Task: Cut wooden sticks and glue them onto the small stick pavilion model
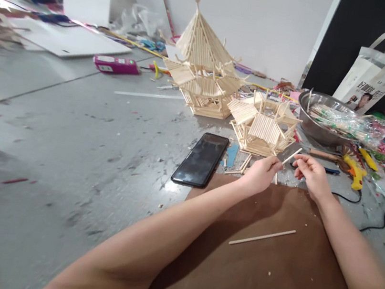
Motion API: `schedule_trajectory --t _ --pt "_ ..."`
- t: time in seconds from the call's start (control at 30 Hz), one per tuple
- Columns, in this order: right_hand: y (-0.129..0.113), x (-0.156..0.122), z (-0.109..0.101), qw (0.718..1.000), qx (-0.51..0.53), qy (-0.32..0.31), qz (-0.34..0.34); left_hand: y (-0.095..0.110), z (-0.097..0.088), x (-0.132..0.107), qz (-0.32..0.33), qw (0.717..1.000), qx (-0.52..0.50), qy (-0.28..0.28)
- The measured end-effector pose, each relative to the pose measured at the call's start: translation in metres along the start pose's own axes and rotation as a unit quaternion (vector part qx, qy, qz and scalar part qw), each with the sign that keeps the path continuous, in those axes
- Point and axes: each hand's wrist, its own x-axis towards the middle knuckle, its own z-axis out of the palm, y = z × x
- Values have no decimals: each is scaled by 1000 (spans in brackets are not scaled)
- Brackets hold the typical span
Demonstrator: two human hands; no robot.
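Note:
My left hand [265, 172] is closed, pinching a thin wooden stick [292, 155] that points up to the right. Just right of its upper end is my right hand [313, 174], its fingers loosely bent and apart, with nothing visible in them. Behind the hands stands a small pavilion model [265, 126] built of such sticks, with slatted roof panels around an uncovered middle. A taller stick pavilion [207, 69] with a pointed roof rises behind it to the left. Another loose stick [261, 237] lies on the brown cloth [230, 276] below my hands.
A black phone [200, 159] lies left of several short stick pieces. To the right are a metal bowl [313, 126] of bagged sticks, a yellow glue gun [354, 171] with a cord, and a white tote bag [371, 77]. A purple box [116, 65] sits farther left on the grey floor.

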Motion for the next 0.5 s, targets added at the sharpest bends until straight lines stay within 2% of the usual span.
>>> schedule_trajectory --t 0.13,0.3,0.4,0.5 --pt "-5 -7 9 998 1 -57 13 4 3 -3 3 999 -35 -27" --pt "-2 -8 10 998 42 -20 29 7 7 -6 -30 993 -98 -51" --pt "-1 -7 10 997 71 5 22 6 12 -7 -63 977 -202 -21" --pt "0 -8 11 998 59 -6 27 4 17 -8 -105 945 -308 16"
